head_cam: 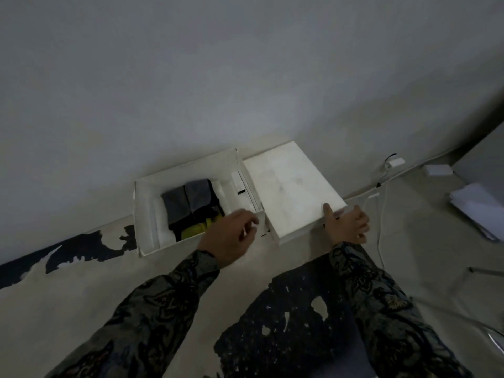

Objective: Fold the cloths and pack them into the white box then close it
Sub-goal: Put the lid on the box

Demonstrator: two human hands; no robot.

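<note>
Cloths [191, 207] lie folded inside the white box [144, 214], which sits open on a worn floor [81, 290] against a pale wall [245, 77]. Two grey pieces rest side by side on top of a dark one, with a yellow piece showing at the near edge of the stack. The box's lid [291, 186] lies flat on the floor just to the right of the box, its long side touching or nearly touching the box's right wall.

The person's left hand [231, 238] hovers over the near right corner of the box, fingers loosely curled with nothing clearly held between them. The right hand [346, 223] grips the near right corner of the lid, thumb pressed on the top surface and the other fingers wrapped around the edge. Both forearms wear dark patterned sleeves [169, 296].

A narrow white insert [241, 184] with a small black mark stands along the inside of the box's right wall. White cables [380, 214] trail across the floor to the right of the lid, leading to a small white adapter [395, 161] near the wall. A stack of white papers [477, 205] lies at far right. Black patches of peeled coating mark the floor at left and in the near foreground.
</note>
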